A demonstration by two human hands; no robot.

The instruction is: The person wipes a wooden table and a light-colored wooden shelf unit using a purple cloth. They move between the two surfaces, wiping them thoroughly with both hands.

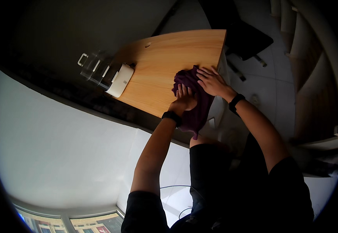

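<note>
A dark maroon cloth garment (196, 109), crumpled in places, lies over the near corner of a light wood desk (157, 67). Part of it hangs down past the desk's edge. My left hand (186, 97) presses palm down on the cloth, its fingers spread. Farther right, my right hand (211, 81) rests flat along the cloth's right side near the desk's edge, fingers apart. Neither hand grips the fabric as far as I can see. Both wrists wear dark bands.
On the desk's left end stands a white appliance with clear stacked tiers (119, 80), perhaps a food steamer. A cable hole (148, 44) pierces the desktop. A black office chair (247, 38) stands beyond the right edge. Shelving (314, 75) rises at far right; a pale wall (55, 131) runs along the left.
</note>
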